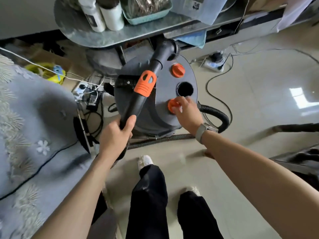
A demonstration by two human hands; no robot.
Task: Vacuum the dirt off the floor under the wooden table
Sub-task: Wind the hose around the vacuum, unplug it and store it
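Nearest the camera, the person stood on the pale tiled floor (241,169), dark trouser legs (150,195) and light slippers just behind the machine, close enough to reach it with both arms. The left hand (115,135) was curled fully round the lower end of the black wand (133,104), thumb laid along it, holding the tube tilted up and away over the canister, probably to keep it off the floor while the other hand worked. The right hand (187,111), a watch (201,131) at its wrist, reached down onto the grey vacuum canister (160,111); its fingertips pinched the near orange knob (172,106), apparently to turn it on or adjust it. Beyond lay an open round port (185,88) and a second orange knob (177,69). The wand's orange collar (145,83) sat mid-tube, and its far end reached a black fitting (167,47) at the edge of the cluttered table (120,35). The ribbed hose (217,114) looped out on the right. The floor under that table was mostly hidden; no dirt could be made out there.
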